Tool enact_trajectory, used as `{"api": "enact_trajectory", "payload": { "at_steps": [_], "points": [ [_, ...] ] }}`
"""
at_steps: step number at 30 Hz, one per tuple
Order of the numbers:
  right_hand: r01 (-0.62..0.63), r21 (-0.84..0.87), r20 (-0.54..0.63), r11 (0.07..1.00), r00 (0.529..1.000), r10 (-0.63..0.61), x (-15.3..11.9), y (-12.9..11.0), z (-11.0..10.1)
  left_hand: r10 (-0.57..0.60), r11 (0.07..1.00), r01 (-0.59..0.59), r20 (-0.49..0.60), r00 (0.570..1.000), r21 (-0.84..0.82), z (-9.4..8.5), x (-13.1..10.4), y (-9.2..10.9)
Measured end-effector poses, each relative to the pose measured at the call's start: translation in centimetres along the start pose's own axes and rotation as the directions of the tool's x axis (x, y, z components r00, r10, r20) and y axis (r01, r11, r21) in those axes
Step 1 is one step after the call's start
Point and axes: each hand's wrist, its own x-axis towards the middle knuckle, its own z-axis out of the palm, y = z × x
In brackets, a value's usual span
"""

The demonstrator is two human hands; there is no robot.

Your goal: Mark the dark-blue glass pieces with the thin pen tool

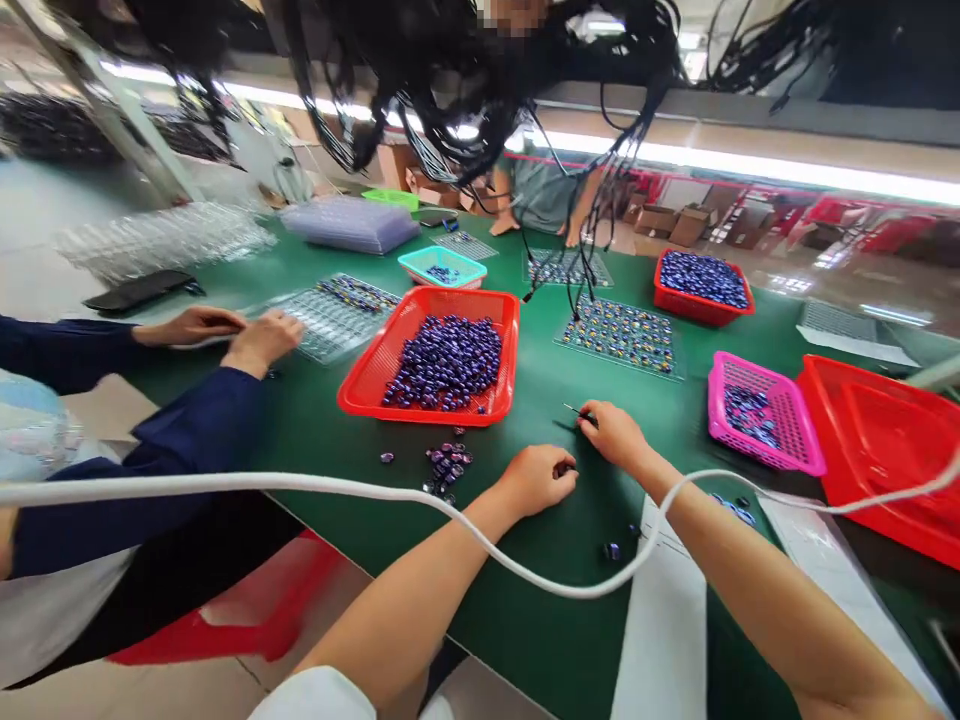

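Note:
My left hand (534, 480) rests low over the green table, its fingers curled around a small dark piece (564, 468) that is mostly hidden. Just beyond it, my right hand (613, 432) is closed on a thin metal-tipped tool (574, 409) with a dark handle, tip pointing left; its exact kind is unclear. A loose pile of small shiny purple-black parts (448, 465) lies left of my left hand. Behind that pile, a red basket (351, 398) holds many similar parts. A few dark parts (611, 551) sit near my right forearm.
A white cable (300, 484) crosses in front of my forearms. A pink basket (804, 440), a red tray (885, 420) and white paper (664, 620) are at the right. Filled clear trays (622, 335) lie farther back. Black cables (480, 110) hang overhead. A co-worker's hands (262, 340) work at left.

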Motion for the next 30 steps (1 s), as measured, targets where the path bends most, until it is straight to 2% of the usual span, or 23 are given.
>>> {"api": "enact_trajectory", "payload": {
  "at_steps": [4, 7, 12, 16, 18, 21, 25, 27, 30],
  "points": [
    [0.062, 0.020, 0.060, 0.998, 0.996, -0.063, -8.5, 0.9, -0.8, 0.008, 1.000, -0.008, -0.007, 1.000, -0.010, 0.4, 0.1, 0.2],
    [0.112, 0.044, 0.086, 0.993, 0.990, -0.115, -13.0, 0.5, -1.0, 0.021, 1.000, -0.021, -0.009, 1.000, 0.012, 0.8, 0.0, 0.6],
    [0.172, 0.108, 0.054, 0.979, 0.982, -0.179, -16.0, 0.5, -1.9, 0.033, 0.998, -0.032, -0.033, 0.999, 0.058, 1.1, -0.6, 1.0],
    [0.126, 0.131, -0.024, 0.983, 0.992, -0.124, -18.3, 1.3, -2.8, 0.042, 0.997, -0.040, -0.033, 0.999, 0.067, 1.3, -1.0, 1.1],
    [0.109, 0.130, -0.051, 0.985, 0.993, -0.103, -20.4, 1.5, -2.4, 0.049, 0.997, -0.048, -0.020, 0.999, 0.062, 1.5, -1.2, 1.2],
    [0.154, 0.084, -0.061, 0.984, 0.987, -0.150, -24.4, 1.5, -0.6, 0.066, 0.996, -0.068, 0.028, 0.997, 0.056, 1.9, -1.1, 1.8],
    [0.153, 0.027, 0.008, 0.988, 0.988, -0.153, -28.9, 1.9, 1.8, 0.111, 0.991, -0.120, 0.132, 0.985, 0.067, 2.5, 0.2, 3.1],
    [0.154, 0.048, 0.037, 0.987, 0.987, -0.155, -30.2, 2.5, 2.1, 0.133, 0.986, -0.149, 0.182, 0.974, 0.076, 3.0, 1.5, 3.9],
    [0.148, 0.126, 0.069, 0.981, 0.985, -0.157, -31.2, 3.8, 1.4, 0.157, 0.979, -0.182, 0.234, 0.959, 0.087, 4.4, 3.6, 5.0]
  ]
}}
